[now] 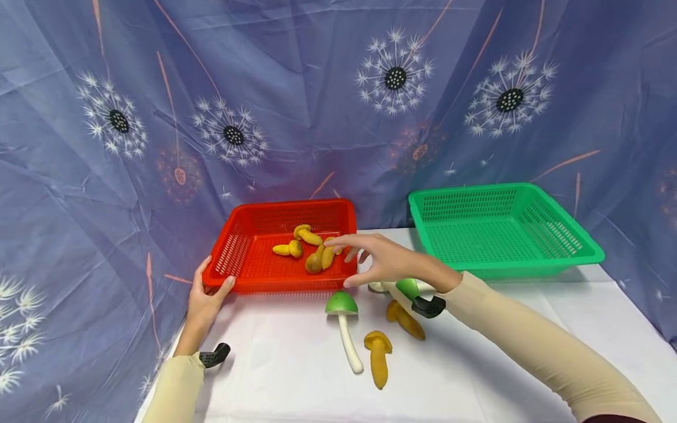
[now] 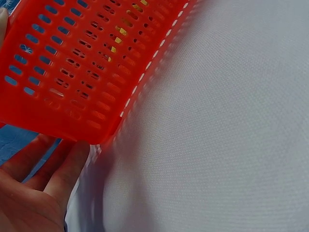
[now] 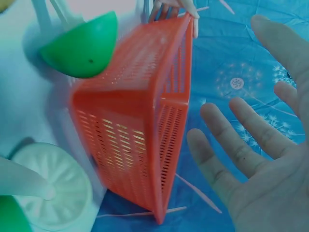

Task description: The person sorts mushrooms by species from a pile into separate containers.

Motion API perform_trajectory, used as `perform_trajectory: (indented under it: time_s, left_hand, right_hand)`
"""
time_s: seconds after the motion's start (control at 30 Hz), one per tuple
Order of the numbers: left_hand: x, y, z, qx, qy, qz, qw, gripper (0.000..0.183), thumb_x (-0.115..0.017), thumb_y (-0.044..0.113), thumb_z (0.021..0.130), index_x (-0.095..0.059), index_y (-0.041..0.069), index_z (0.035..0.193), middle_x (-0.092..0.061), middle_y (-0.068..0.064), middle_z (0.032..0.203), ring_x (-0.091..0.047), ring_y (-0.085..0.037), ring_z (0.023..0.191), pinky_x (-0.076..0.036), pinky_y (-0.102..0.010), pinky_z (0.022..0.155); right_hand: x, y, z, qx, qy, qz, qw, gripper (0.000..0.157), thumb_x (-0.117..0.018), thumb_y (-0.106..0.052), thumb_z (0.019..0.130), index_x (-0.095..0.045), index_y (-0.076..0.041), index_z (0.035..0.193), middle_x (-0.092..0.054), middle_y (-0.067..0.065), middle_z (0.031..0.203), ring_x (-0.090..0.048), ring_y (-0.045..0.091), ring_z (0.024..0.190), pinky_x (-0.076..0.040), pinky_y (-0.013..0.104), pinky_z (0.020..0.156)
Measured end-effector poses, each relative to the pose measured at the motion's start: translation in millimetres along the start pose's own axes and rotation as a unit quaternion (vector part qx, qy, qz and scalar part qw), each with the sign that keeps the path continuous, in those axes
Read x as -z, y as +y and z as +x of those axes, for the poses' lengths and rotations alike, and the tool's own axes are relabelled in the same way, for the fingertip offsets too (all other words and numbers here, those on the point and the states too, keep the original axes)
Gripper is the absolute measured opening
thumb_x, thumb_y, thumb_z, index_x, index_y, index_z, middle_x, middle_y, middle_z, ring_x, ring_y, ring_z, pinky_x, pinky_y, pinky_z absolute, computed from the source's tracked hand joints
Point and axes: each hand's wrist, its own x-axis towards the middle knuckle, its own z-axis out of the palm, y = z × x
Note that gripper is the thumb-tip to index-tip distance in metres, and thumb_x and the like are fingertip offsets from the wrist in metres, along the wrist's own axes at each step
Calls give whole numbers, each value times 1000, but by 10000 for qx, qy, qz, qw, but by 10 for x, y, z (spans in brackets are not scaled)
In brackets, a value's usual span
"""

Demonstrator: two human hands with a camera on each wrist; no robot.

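Observation:
My left hand [image 1: 207,299] holds the front left corner of a red plastic basket [image 1: 285,286], its thumb at the front wall and fingers along the left side. In the left wrist view, fingers [image 2: 67,174] meet that corner from below. Over the basket's right wall hovers my right hand [image 1: 383,258], fingers spread and nothing in them. Inside the basket lie several yellow-brown toy mushrooms [image 1: 314,262]. A green-capped mushroom [image 1: 341,302] with a white stem lies in front of it. More green-capped mushrooms [image 1: 407,288] are partly hidden beneath my right wrist.
Two brown-yellow mushrooms lie on the white cloth: one [image 1: 378,358] towards me, another [image 1: 406,320] below my right forearm. To the right at the back stands a green basket [image 1: 508,269]. Behind both baskets hangs a blue dandelion-print curtain [image 1: 317,117], which also runs along the left side.

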Motion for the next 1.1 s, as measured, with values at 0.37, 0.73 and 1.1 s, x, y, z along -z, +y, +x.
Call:
perform_trajectory:
  time_s: [0.37,0.73,1.1]
  left_hand:
    - [14,-11,-17,14,-42,-54,10000,87,-73,13,96,-22,30,164,-44,-18,152,-53,-6,114,-46,-6,88]
    - [-1,-3,7,-80,-63,-76,9999,86,-73,12,96,-23,28,164,-44,-19,152,-55,-2,111,-47,-7,88]
    - [-18,-7,-1,-91,-24,-121,9999,84,-73,11,96,-25,29,163,-45,-19,150,-55,-4,113,-47,-7,88]
  right_hand:
    - [-239,117,-475,213,-92,222,9995,69,-83,-22,89,-51,-14,150,-65,2,128,-66,14,105,-59,37,85]
    - [-487,266,-755,-228,-1092,472,9926,67,-83,-13,88,-54,-17,149,-58,10,141,-65,31,108,-59,39,87]
    - [-593,284,-780,-321,-2043,-270,9780,61,-84,-3,82,-63,-19,137,-65,-4,119,-63,14,97,-54,27,86]
